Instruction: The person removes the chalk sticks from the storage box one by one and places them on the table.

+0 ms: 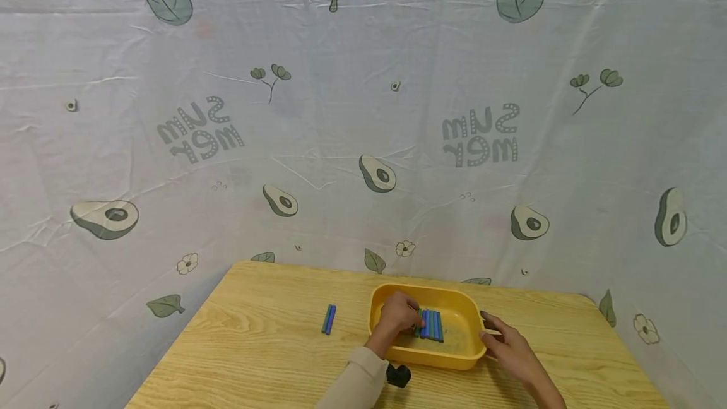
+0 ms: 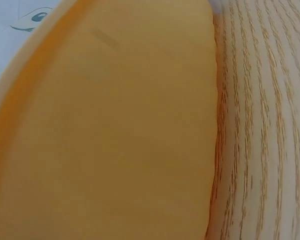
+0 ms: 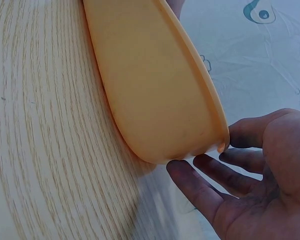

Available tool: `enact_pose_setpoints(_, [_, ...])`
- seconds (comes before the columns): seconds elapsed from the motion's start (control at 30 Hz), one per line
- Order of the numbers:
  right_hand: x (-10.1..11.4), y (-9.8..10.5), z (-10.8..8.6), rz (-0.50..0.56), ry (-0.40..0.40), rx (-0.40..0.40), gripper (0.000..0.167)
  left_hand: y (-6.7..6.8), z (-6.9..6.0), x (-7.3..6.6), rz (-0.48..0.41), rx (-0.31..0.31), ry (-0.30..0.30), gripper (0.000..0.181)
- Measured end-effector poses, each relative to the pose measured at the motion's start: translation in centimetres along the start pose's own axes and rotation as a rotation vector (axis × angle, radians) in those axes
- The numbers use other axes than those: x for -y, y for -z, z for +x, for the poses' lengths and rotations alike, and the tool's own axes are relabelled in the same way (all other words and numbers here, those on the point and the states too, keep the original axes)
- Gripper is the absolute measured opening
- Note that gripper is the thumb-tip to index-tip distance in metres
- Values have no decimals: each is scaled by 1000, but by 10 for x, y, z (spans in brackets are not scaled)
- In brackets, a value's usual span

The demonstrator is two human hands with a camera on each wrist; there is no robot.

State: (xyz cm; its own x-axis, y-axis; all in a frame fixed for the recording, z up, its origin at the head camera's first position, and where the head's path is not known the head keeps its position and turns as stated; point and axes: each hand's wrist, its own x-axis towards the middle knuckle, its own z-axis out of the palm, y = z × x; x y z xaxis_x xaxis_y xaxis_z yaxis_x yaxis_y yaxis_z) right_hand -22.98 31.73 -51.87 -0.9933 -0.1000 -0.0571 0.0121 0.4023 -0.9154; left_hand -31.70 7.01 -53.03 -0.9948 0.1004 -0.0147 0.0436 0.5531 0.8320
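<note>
The yellow basin [image 1: 434, 358] on the wood-grained tabletop [image 1: 267, 346] looks like light, stiff plastic, best held by its rim. Slim blue and green sticks [image 1: 434, 327] inside seem light; pinch mid-length. Another pair [image 1: 329, 319] lies outside, toward nine o'clock. The left hand [image 1: 399, 313] is inside at nine, grip unclear; the right hand [image 1: 511, 347], fingers spread, touches the three-o'clock end.

Mirrored word "summer" [image 1: 481, 135], split in two lines, printed twice, pale sheet [image 1: 341, 112]
</note>
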Motion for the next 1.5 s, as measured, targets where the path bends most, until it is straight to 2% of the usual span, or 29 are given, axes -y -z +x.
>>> enact_pose_setpoints(0.17, [1,0,-1,4,-3,0,62,0,-2,-3,26,-3,24,30])
enact_pose_setpoints(0.43, [1,0,-1,0,6,6,62,-1,-3,-3,20,-6,32,25])
enact_pose_setpoints(0.8, [2,0,-1,11,11,15,63,2,-4,-5,99,-26,14,17])
enact_pose_setpoints(1.17, [2,-2,0,6,-19,4,61,5,-7,-1,-137,-12,89,25])
enact_pose_setpoints(1.33, [4,-2,2,-1,-16,4,60,8,-9,-3,-187,0,103,25])
enact_pose_setpoints(1.5, [4,0,2,10,-16,12,61,12,-9,-4,-216,24,90,25])
